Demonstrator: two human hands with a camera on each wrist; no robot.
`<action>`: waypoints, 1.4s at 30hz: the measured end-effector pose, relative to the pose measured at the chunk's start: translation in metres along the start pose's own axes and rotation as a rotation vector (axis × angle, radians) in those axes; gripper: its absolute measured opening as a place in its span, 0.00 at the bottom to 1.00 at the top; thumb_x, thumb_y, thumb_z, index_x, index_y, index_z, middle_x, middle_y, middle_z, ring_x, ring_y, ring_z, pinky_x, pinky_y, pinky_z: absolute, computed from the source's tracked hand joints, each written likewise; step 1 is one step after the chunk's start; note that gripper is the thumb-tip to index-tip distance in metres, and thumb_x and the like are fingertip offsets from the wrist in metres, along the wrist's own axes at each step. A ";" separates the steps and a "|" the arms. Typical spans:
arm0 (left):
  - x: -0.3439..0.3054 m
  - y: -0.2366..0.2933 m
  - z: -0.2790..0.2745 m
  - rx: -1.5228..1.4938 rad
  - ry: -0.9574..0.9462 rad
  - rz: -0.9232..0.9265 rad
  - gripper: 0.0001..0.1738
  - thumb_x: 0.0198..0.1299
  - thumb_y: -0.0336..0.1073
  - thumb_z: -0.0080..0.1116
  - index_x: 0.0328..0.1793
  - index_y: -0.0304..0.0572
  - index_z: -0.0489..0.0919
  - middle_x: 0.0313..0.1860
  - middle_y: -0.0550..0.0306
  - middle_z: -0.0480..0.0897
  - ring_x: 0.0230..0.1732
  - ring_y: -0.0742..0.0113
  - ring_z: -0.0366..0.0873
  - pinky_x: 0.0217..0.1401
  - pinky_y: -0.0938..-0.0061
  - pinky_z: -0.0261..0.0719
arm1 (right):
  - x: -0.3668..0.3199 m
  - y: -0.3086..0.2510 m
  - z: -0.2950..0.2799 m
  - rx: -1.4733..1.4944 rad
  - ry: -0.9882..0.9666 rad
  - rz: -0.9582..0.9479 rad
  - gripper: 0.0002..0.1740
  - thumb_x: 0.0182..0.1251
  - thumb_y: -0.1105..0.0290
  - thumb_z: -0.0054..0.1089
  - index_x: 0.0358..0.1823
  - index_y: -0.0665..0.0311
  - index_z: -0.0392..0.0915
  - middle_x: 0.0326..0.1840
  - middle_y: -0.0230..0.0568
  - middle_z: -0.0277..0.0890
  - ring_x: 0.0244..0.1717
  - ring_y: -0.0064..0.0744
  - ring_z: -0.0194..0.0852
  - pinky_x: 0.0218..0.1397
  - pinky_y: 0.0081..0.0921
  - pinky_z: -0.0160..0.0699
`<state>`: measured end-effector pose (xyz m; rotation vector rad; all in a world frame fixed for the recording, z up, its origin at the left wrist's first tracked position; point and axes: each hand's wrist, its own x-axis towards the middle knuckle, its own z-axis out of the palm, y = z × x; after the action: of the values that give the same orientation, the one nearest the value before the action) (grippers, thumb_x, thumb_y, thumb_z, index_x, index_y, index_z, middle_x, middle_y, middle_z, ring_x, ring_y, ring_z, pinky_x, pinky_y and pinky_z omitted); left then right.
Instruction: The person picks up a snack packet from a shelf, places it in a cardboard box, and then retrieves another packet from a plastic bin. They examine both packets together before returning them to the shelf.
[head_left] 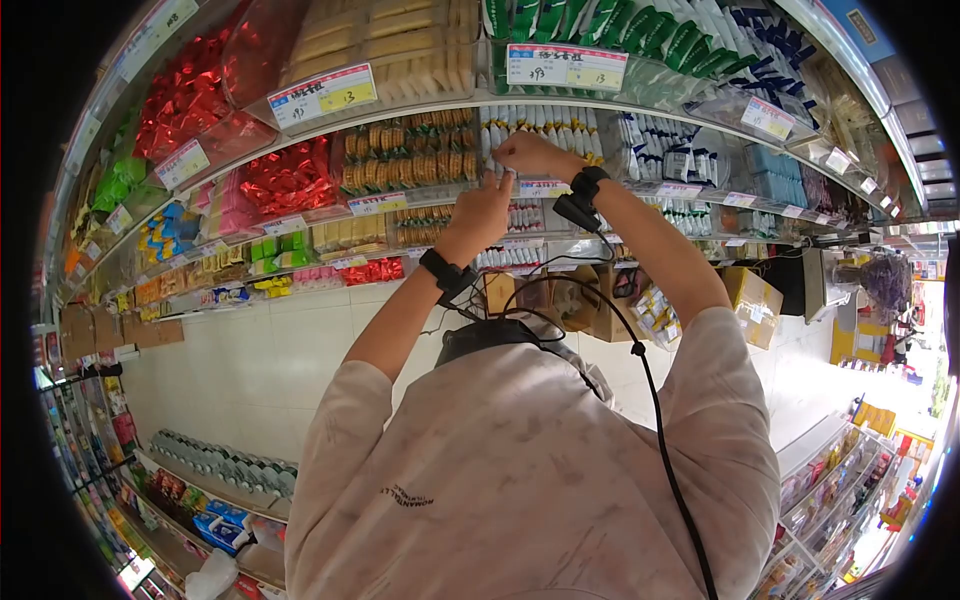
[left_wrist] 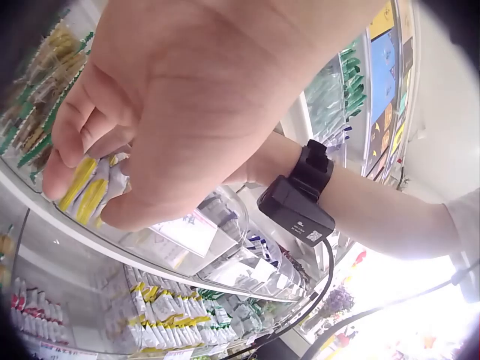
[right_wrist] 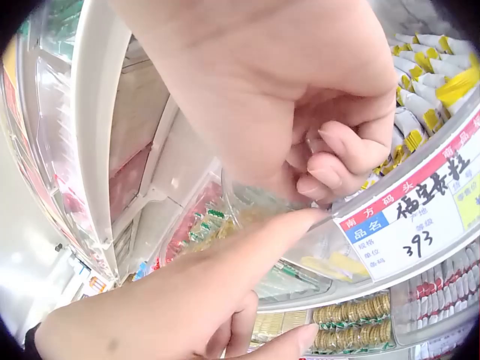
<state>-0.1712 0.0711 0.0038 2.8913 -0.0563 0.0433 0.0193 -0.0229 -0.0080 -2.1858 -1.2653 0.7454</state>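
Small white-and-yellow foil stick packets (left_wrist: pixel 90 187) are judged light, soft, crinkly and slippery, and best pinched as 1 bunch at mid-length. They are gripped between the curled fingers (left_wrist: pixel 71 142) and thumb of the left hand (left_wrist: pixel 195 97), just above the clear plastic shelf lip (left_wrist: pixel 135 244). The right hand (right_wrist: pixel 300 90) is curled tight at the lip; whether it holds anything cannot be told.

A pale, mottled T-shirt (head_left: pixel 530 470) with small dark lettering (head_left: pixel 420 497) on the back; black camera straps (head_left: pixel 445 272) above the bare left hand (head_left: pixel 480 212) and right hand (head_left: pixel 530 155); black cables (head_left: pixel 660 430) running down the shirt.
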 end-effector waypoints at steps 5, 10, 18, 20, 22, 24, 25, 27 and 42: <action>-0.003 0.000 0.004 -0.039 0.059 0.023 0.35 0.59 0.32 0.59 0.73 0.40 0.64 0.57 0.36 0.74 0.27 0.44 0.83 0.28 0.53 0.85 | -0.010 -0.021 -0.011 0.068 -0.183 0.124 0.18 0.68 0.60 0.56 0.48 0.64 0.86 0.25 0.38 0.78 0.25 0.31 0.70 0.30 0.34 0.71; 0.001 -0.006 0.012 -0.117 0.070 0.051 0.37 0.59 0.32 0.61 0.76 0.40 0.62 0.60 0.33 0.74 0.28 0.44 0.84 0.27 0.55 0.85 | -0.008 -0.043 -0.021 -0.030 -0.288 0.227 0.24 0.66 0.65 0.51 0.61 0.57 0.83 0.24 0.38 0.76 0.25 0.30 0.71 0.27 0.31 0.69; -0.002 -0.008 -0.005 -0.088 0.033 0.055 0.33 0.59 0.31 0.59 0.73 0.42 0.65 0.63 0.40 0.76 0.34 0.43 0.85 0.33 0.53 0.86 | -0.001 -0.035 -0.027 -0.061 -0.367 0.198 0.25 0.64 0.69 0.48 0.61 0.60 0.82 0.27 0.37 0.77 0.24 0.31 0.71 0.27 0.30 0.70; -0.008 -0.010 -0.010 -0.108 0.027 0.047 0.32 0.60 0.32 0.58 0.73 0.43 0.67 0.62 0.43 0.77 0.37 0.45 0.86 0.37 0.53 0.86 | -0.019 -0.032 -0.034 0.143 -0.140 0.181 0.23 0.65 0.68 0.48 0.58 0.61 0.83 0.27 0.37 0.77 0.24 0.31 0.72 0.28 0.30 0.72; -0.014 -0.011 -0.012 -0.084 0.133 0.088 0.30 0.59 0.31 0.60 0.70 0.41 0.71 0.58 0.46 0.79 0.39 0.49 0.86 0.37 0.57 0.87 | -0.036 -0.031 -0.048 0.239 -0.001 0.180 0.17 0.66 0.67 0.52 0.52 0.61 0.84 0.31 0.39 0.81 0.29 0.31 0.78 0.35 0.30 0.79; -0.016 -0.015 -0.010 -0.098 0.191 0.104 0.28 0.59 0.31 0.60 0.67 0.39 0.74 0.54 0.47 0.80 0.40 0.51 0.86 0.38 0.58 0.87 | -0.041 -0.001 -0.050 0.072 0.176 0.072 0.15 0.64 0.68 0.57 0.50 0.62 0.84 0.35 0.40 0.83 0.34 0.31 0.81 0.39 0.30 0.80; -0.013 -0.016 -0.009 -0.128 0.199 0.103 0.26 0.59 0.31 0.60 0.65 0.39 0.75 0.52 0.48 0.81 0.41 0.50 0.86 0.39 0.57 0.87 | -0.046 0.008 -0.054 -0.014 0.269 0.020 0.15 0.63 0.68 0.60 0.49 0.63 0.84 0.37 0.40 0.84 0.36 0.31 0.82 0.41 0.30 0.81; -0.002 -0.016 -0.008 -0.178 0.159 0.089 0.23 0.59 0.31 0.60 0.62 0.38 0.77 0.48 0.47 0.82 0.42 0.49 0.85 0.40 0.55 0.87 | -0.063 0.021 -0.061 -0.066 0.250 0.071 0.15 0.61 0.69 0.65 0.48 0.65 0.84 0.39 0.41 0.85 0.40 0.32 0.83 0.45 0.29 0.81; 0.016 -0.007 -0.028 -0.100 -0.183 -0.001 0.27 0.60 0.36 0.60 0.66 0.35 0.75 0.48 0.40 0.84 0.48 0.42 0.84 0.50 0.50 0.84 | -0.071 0.046 -0.046 -0.289 0.025 0.101 0.20 0.47 0.61 0.78 0.43 0.59 0.89 0.46 0.43 0.87 0.48 0.47 0.84 0.54 0.37 0.81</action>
<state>-0.1556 0.0843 0.0302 2.7867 -0.0882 -0.2186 0.0482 -0.1131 0.0099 -2.4967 -1.3271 0.6013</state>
